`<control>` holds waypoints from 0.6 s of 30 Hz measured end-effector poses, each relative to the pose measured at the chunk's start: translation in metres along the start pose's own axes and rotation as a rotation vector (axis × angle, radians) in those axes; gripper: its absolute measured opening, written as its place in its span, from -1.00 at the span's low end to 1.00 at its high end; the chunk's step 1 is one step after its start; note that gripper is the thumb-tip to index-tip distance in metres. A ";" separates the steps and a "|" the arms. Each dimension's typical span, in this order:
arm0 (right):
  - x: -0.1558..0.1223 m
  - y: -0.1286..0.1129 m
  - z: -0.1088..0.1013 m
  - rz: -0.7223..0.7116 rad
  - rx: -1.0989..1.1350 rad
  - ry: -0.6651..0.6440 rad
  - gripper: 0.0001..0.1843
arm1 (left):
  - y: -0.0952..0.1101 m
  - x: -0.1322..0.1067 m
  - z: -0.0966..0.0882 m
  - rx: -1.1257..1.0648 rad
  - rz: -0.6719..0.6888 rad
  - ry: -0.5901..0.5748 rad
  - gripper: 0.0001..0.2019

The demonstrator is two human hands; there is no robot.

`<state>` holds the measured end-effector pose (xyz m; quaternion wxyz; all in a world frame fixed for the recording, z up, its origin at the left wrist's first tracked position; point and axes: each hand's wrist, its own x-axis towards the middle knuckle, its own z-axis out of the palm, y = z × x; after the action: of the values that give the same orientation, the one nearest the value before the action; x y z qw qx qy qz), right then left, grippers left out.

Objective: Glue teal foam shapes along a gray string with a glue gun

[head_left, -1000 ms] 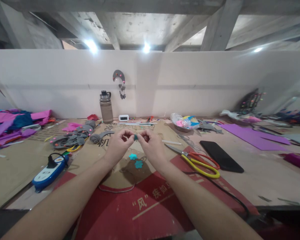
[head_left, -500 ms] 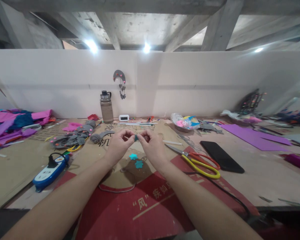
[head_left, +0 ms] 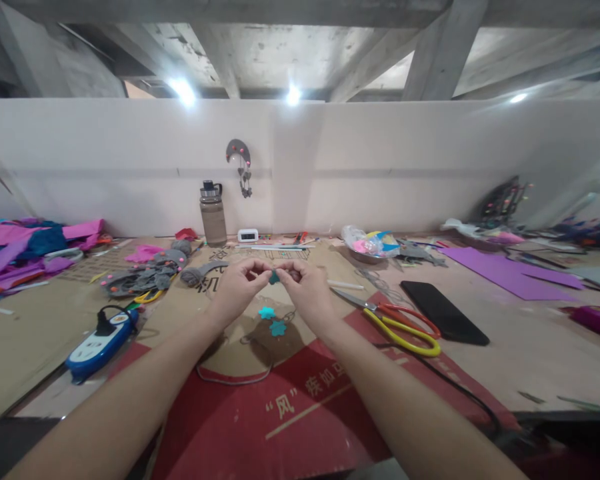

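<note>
Both of my hands meet above the cardboard-covered table (head_left: 530,347), pinching one small teal felt piece (head_left: 274,277) between them. My left hand (head_left: 240,288) has its fingers curled with thumb and forefinger on the piece's left side. My right hand (head_left: 306,288) grips the right side the same way. Two teal felt flowers (head_left: 272,320) lie on the cardboard just below my hands, beside a dark grey felt shape (head_left: 275,341).
Yellow and red scissors (head_left: 397,323) and a black phone (head_left: 443,303) lie to the right. A blue power strip (head_left: 97,341) sits at left, grey felt scraps (head_left: 145,275) behind it. A water bottle (head_left: 213,213) and small clock (head_left: 247,235) stand by the white wall. Purple sheet (head_left: 505,272) far right.
My hands have shifted very slightly while working the teal piece; my fingers have drawn closer together around it. Nothing else on the table moved.
</note>
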<state>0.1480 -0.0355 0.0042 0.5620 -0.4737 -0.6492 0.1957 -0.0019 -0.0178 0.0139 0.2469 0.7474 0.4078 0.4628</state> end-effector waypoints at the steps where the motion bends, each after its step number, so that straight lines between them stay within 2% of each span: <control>1: 0.000 0.001 0.000 0.000 -0.021 0.005 -0.79 | 0.000 0.001 0.000 0.004 -0.003 -0.011 -0.77; 9: 0.001 0.007 0.002 0.003 -0.061 0.038 -0.80 | -0.005 0.005 -0.001 -0.194 -0.094 -0.145 -0.75; 18: 0.003 0.007 0.002 0.071 -0.016 0.043 -0.81 | -0.013 0.008 -0.001 -0.469 -0.177 -0.205 -0.65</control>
<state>0.1495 -0.0296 -0.0005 0.5648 -0.5049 -0.6213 0.2003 -0.0055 -0.0045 0.0082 0.4929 0.6742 0.3258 0.4432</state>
